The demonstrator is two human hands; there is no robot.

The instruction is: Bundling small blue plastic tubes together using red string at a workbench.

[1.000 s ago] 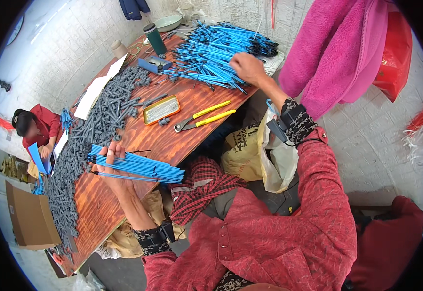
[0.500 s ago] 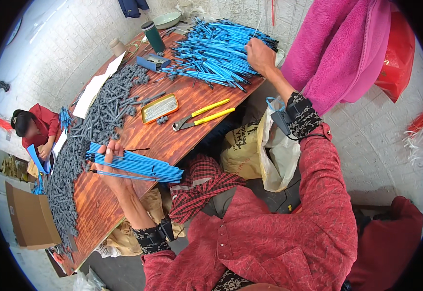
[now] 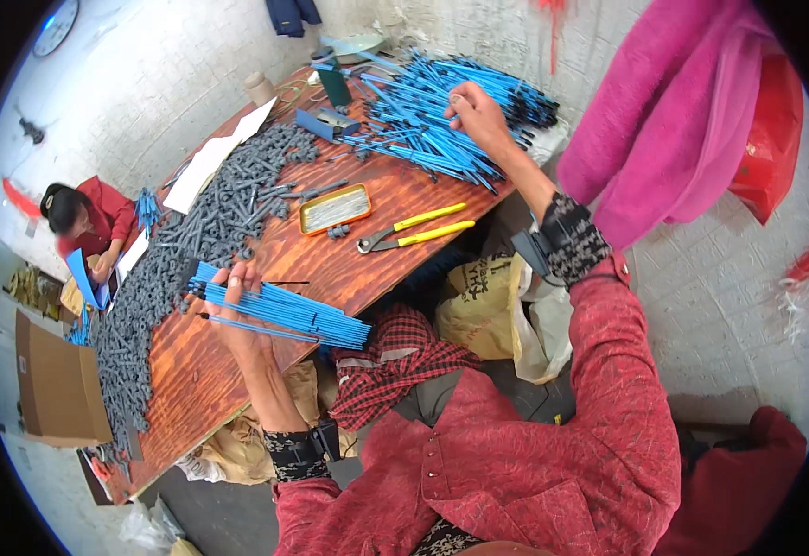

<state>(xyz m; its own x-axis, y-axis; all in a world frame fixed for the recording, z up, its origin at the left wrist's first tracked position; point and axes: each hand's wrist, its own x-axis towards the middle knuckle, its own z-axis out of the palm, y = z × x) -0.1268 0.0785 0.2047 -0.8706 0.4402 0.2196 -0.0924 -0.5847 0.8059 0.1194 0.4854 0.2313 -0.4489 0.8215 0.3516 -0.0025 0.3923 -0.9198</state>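
Observation:
A bundle of thin blue rods (image 3: 316,320) with dark ends lies across my left hand (image 3: 250,347), whose fingers are wrapped round it above the near part of the table. My right hand (image 3: 478,113) is over the big pile of blue rods (image 3: 460,153) at the far right of the table. Its fingers are pinched together, and a blurred pale-blue rod (image 3: 360,54) stretches from them to the upper left. On the tabletop between my hands are yellow-handled pincers (image 3: 418,228) and a shallow orange-rimmed tin (image 3: 335,209) of thin metal pins.
A long heap of grey plastic pieces (image 3: 196,232) covers the left of the wooden table (image 3: 205,361). Behind it are white sheets (image 3: 214,157), a blue holder (image 3: 327,123) and a dark green bottle (image 3: 334,85). A co-worker (image 3: 84,222) sits far left. A pink fleece (image 3: 650,120) hangs at right.
My right hand has shifted left over the pile, and its rod now slants to the upper left. My left hand still grips the bundle. The whole view has swung slightly.

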